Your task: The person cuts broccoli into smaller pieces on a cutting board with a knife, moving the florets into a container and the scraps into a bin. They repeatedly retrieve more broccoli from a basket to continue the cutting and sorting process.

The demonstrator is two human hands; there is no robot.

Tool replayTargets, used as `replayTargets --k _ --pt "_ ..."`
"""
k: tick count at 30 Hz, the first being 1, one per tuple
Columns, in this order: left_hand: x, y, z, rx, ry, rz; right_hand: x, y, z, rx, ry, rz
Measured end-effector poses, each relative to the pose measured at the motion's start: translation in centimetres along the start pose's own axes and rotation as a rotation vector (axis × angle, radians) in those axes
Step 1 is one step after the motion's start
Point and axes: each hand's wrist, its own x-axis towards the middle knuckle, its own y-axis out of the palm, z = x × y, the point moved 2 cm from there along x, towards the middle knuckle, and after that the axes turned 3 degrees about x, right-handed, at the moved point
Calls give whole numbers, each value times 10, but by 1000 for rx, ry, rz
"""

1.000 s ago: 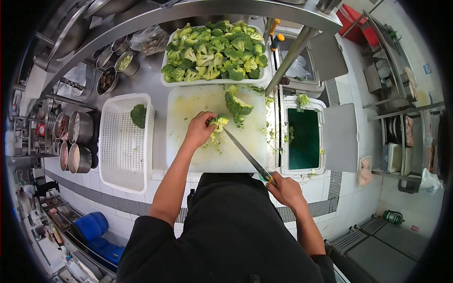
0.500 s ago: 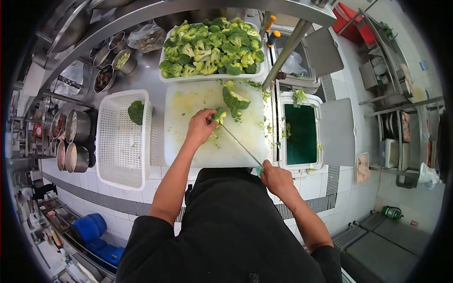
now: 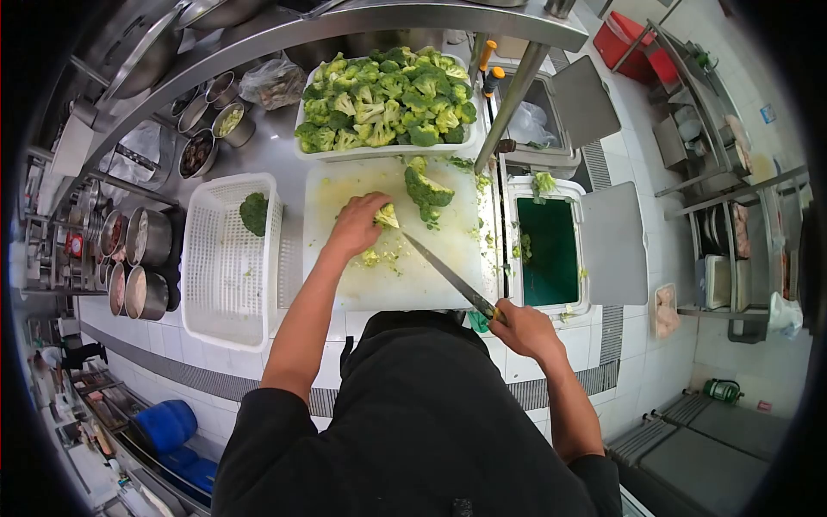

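Note:
My left hand (image 3: pixel 357 224) grips a small broccoli floret (image 3: pixel 386 215) on the white cutting board (image 3: pixel 405 276). In my right hand (image 3: pixel 524 329) I hold a long knife (image 3: pixel 448 276), its blade slanting across the board with the tip close under the floret. A larger piece of broccoli (image 3: pixel 426 189) lies on the board's far side. Small green scraps (image 3: pixel 379 257) lie beside my left hand. Behind the board stands a white tray (image 3: pixel 303 152) piled with cut florets (image 3: pixel 388 96).
A white perforated basket (image 3: pixel 226 284) at the left holds one broccoli head (image 3: pixel 253 213). Right of the board is an open bin (image 3: pixel 551 250) with a green liner. Metal pots (image 3: pixel 138 258) and small bowls (image 3: pixel 202 151) sit at far left. A steel shelf post (image 3: pixel 512 95) rises by the tray.
My left hand has turned the floret and shifted it slightly up the board. The knife has drawn back toward me, its tip now below the floret.

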Motion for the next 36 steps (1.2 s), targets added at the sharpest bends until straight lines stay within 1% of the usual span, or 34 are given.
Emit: replayTargets --k 1,3,4,6,7,9,10,12,13,15,16,18,19,21,25,27,28,30,33,34,36 --pt "1 1 0 -1 -5 -4 -4 1 2 -5 -4 1" --pt "10 6 1 -58 -45 79 -10 0 4 62 55 -62" --pt "15 -1 -6 -61 -38 84 -12 -1 4 65 64 -63" --pt "24 -19 -19 -90 -200 391 -16 -2 5 94 89 -73" --pt "31 -18 -18 -92 -203 394 -17 0 5 94 90 -69" --pt "41 -11 -14 -72 -256 556 -16 4 3 94 88 -100" --pt "42 -5 -13 -71 -256 553 -16 6 3 92 87 -101" --pt "46 3 -11 -60 -329 254 -16 9 1 76 102 -86" --pt "45 3 -13 -60 -323 256 -17 9 1 79 107 -90" --pt "35 2 -14 -186 -344 193 -21 11 2 64 118 -72" --pt "27 3 -14 -186 -345 197 -22 13 1 66 120 -69" --pt "15 3 -16 -339 -206 169 -23 17 1 79 85 -109" --pt "14 6 -15 -340 -208 167 -23 17 1 77 83 -107" --pt "11 9 -15 -365 -22 77 -21 18 4 62 78 -83" --pt "9 9 -13 -377 -77 117 -20 15 8 55 74 -77" --pt "10 12 -9 -401 -194 174 -18 15 7 33 52 -86" --pt "12 10 -10 -401 -195 173 -17 14 8 33 50 -85" --pt "16 8 -13 -383 -258 182 -15 13 11 7 62 -93" --pt "18 7 -19 -370 -280 195 -14 14 10 13 61 -118" --pt "18 12 -16 -370 -277 196 -14 14 8 14 63 -120" --pt "17 25 -10 -338 -87 72 -14 16 5 14 63 -129"
